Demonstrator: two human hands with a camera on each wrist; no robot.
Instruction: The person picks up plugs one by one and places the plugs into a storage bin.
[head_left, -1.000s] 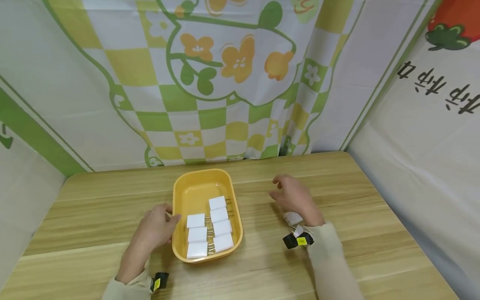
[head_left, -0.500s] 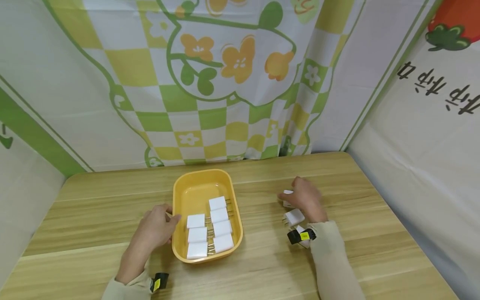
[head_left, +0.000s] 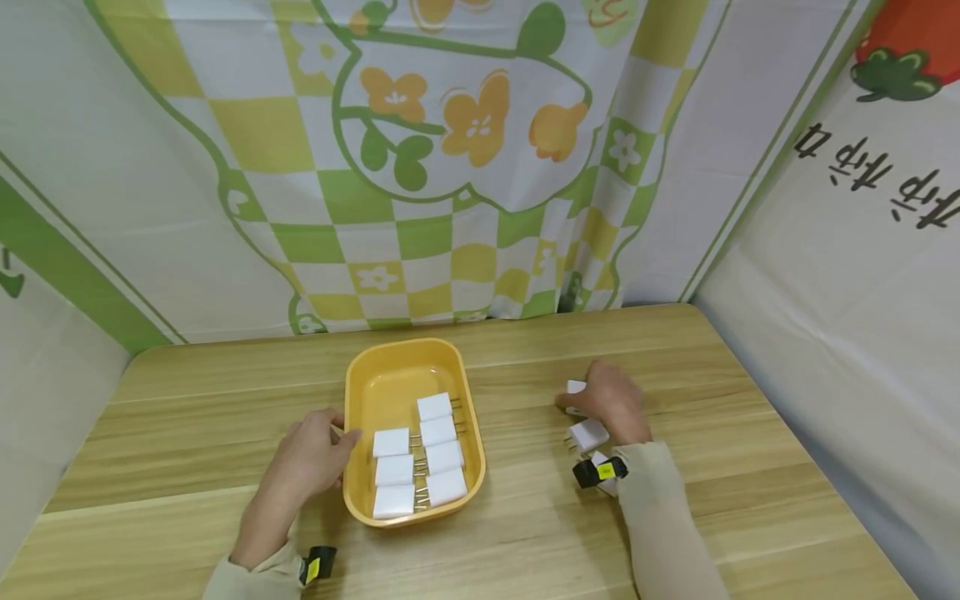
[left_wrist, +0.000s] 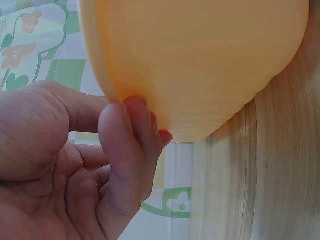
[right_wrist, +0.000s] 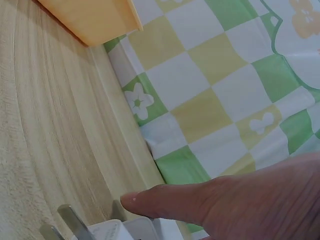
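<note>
My left hand (head_left: 311, 454) holds the left wall of a yellow plastic tray (head_left: 405, 343), thumb over the rim and fingers against the outside. White charger plugs (head_left: 394, 469) with metal prongs lie inside, lined up in two columns. At the right, my right hand (head_left: 613, 400) has its thumb and fingers around the farthest loose charger plug (head_left: 575, 387), which is mostly hidden beneath it. A second loose plug (head_left: 588, 434) lies just nearer, prongs pointing left. A third plug (head_left: 609, 487) is partly covered by the wrist camera. The right wrist view shows a plug's prongs (right_wrist: 73, 221) close below the thumb.
The wooden table (head_left: 517, 533) carries everything. A patterned curtain (head_left: 480, 250) hangs along its far edge, and white cloth (head_left: 847, 333) hangs at the right side. A small black camera (head_left: 600, 472) sits on the right wrist.
My right hand has moved slightly right and back onto the farthest loose plug, uncovering the nearer ones. During the last half second it has barely shifted. The left hand and tray stay put.
</note>
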